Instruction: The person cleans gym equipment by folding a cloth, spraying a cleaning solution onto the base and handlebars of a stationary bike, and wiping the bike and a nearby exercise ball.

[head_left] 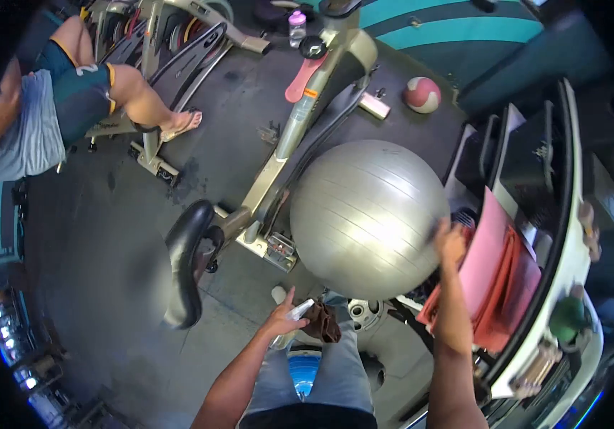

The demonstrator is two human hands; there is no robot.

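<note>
On a gym floor, beside an exercise bike [278,164]: hands at a grey exercise ball [367,214].
Right hand [451,242] touches the ball's side, finger pose too blurred to tell; left hand [282,320] grips a spray bottle [298,313].

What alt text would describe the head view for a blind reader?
A person's right hand rests on a large silver exercise ball while the left hand holds a small pale spray bottle beside a brown cloth.

A glossy, ribbed ball [367,214] was pictured. A plastic bottle [296,315] and brown cloth [323,325] were seen against matt flooring [106,236].
</note>
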